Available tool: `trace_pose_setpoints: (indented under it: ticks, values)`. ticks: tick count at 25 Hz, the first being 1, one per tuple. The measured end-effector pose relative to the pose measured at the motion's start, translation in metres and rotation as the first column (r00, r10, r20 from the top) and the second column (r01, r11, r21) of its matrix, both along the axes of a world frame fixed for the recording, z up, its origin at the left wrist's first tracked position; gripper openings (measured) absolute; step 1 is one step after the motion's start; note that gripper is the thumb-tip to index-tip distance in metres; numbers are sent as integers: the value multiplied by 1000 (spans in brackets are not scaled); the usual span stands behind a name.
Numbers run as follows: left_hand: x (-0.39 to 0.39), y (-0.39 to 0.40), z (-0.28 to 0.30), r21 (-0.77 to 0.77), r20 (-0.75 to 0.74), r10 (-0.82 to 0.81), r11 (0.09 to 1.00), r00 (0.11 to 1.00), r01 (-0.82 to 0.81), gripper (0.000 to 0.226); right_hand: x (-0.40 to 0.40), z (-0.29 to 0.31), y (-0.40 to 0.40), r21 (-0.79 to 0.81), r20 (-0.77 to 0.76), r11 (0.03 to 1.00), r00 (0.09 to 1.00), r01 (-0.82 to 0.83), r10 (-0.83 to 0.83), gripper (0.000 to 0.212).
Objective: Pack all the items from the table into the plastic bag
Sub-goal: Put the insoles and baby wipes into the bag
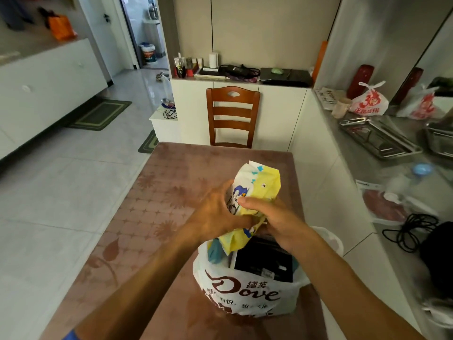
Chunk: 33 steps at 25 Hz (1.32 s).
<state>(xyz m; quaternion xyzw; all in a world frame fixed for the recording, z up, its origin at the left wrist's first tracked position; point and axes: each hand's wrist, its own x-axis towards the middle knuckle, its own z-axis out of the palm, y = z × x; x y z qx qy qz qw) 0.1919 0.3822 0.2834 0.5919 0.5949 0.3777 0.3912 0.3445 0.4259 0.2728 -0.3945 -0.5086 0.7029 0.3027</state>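
Both hands, left and right, gripped a yellow-and-white packet, fingers curled round it, above the white plastic bag at the table's near edge.

This is a lived-in home, a dining corner beside a kitchen counter. A wooden chair stands at a table under a floral cover, on pale tiled floor with green mats. White cabinets line the walls, metal trays and a tied shopping bag sit on the counter.
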Motion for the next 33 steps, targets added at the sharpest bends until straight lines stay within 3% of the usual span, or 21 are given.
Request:
trace_pose_setpoints:
  ticks: [2, 3, 6, 8, 9, 11, 13, 16, 18, 19, 21, 22, 24, 25, 26, 27, 28, 29, 30, 31, 33]
  values:
    - [-6, 0, 4, -92, 96, 2, 996, 995, 7, 62, 5, -14, 0, -157, -65, 974, 982, 163, -175, 27]
    - [-14, 1, 4, -140, 72, 38, 990, 997, -28, 65, 12, -19, 2, -222, -109, 945, 957, 240, -268, 27]
    - [-46, 2, -11, -230, -381, 138, 944, 914, -238, 73, 39, -25, 14, -249, -222, 905, 889, 346, -401, 39]
    - [-59, 2, -19, -296, -506, 163, 890, 847, -348, 59, 49, -26, 18, -127, -219, 924, 899, 360, -380, 50]
    - [-64, 3, -19, -305, -457, 202, 879, 866, -366, 47, 48, -27, 18, -62, -196, 926, 905, 373, -377, 52]
    - [-62, 6, -11, -308, -110, 306, 894, 946, -325, 35, 35, -25, 12, 14, -155, 923, 913, 384, -377, 47]
    - [-52, 9, 0, -335, 244, 376, 898, 894, -286, 41, 15, -32, 3, 60, -57, 951, 952, 303, -299, 43]
    - [-39, 11, 2, -331, 404, 439, 888, 802, -319, 41, -8, -54, -8, -42, 276, 999, 960, -27, 38, 43]
    - [-33, 9, 1, -278, 376, 400, 909, 836, -310, 32, -23, -63, -15, -118, 517, 983, 837, -141, 182, 54]
    - [-31, 7, 0, -249, 356, 375, 921, 856, -300, 29, -32, -68, -17, -45, 655, 982, 737, -182, 167, 59]
    - [-32, 3, -2, -207, 337, 353, 932, 873, -297, 24, -46, -59, -26, 314, 826, 904, 553, -289, -110, 55]
    - [-34, 0, -4, -198, 337, 359, 931, 870, -307, 22, -41, -52, -31, 489, 768, 826, 587, -279, -256, 49]
    - [-44, -6, -11, -193, 341, 393, 918, 854, -346, 19, -10, -39, -37, 681, 613, 722, 638, -127, -466, 42]
    - [-49, -9, -14, -199, 348, 416, 908, 840, -367, 18, 17, -39, -35, 755, 558, 653, 581, -58, -593, 45]
    - [-51, -11, -18, -206, 360, 435, 900, 826, -384, 18, 49, -43, -31, 794, 570, 606, 416, -57, -708, 54]
    - [-52, -12, -20, -206, 370, 449, 893, 813, -400, 17, 83, -47, -26, 755, 652, 649, 215, -94, -727, 63]
    - [-51, -13, -21, -204, 371, 460, 888, 807, -412, 16, 110, -50, -24, 628, 777, 776, 87, -55, -623, 66]
    - [-49, -13, -24, -202, 366, 461, 887, 808, -415, 16, 126, -51, -23, 455, 887, 889, 60, 60, -458, 56]
    - [-47, -12, -27, -200, 367, 462, 887, 808, -416, 16, 135, -51, -25, 342, 920, 927, 144, 152, -363, 35]
    - [-44, -12, -28, -195, 372, 466, 885, 802, -424, 16, 132, -49, -25, 283, 870, 931, 347, 230, -350, 18]
    - [-44, -12, -21, -199, 404, 484, 875, 776, -441, 19, 116, -37, -17, 253, 589, 865, 640, 434, -493, 27]
